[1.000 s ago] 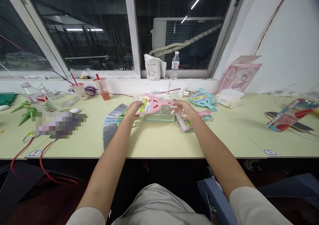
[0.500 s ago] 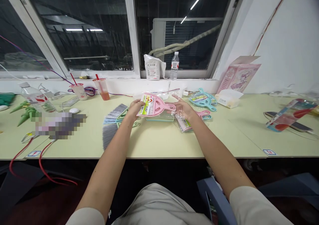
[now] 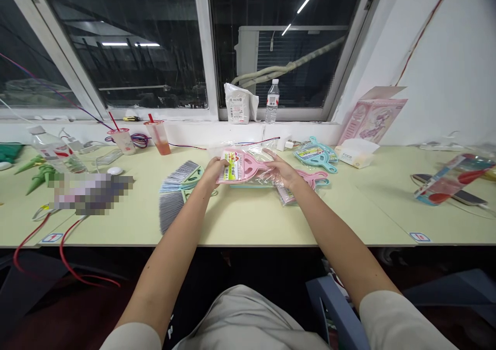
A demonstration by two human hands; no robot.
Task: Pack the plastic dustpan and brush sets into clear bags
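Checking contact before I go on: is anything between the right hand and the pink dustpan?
Clear plastic film shows around the pink dustpan's handle, by the right hand; whether it separates fingers from handle, I can't tell.

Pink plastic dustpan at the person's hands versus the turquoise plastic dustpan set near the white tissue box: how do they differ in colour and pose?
The pink plastic dustpan is held up by the left hand, with the right hand at its handle end; the turquoise plastic dustpan set lies on the table. The pink handle points right, while the turquoise set shows two handles pointing different ways. Both carry bright printed labels.
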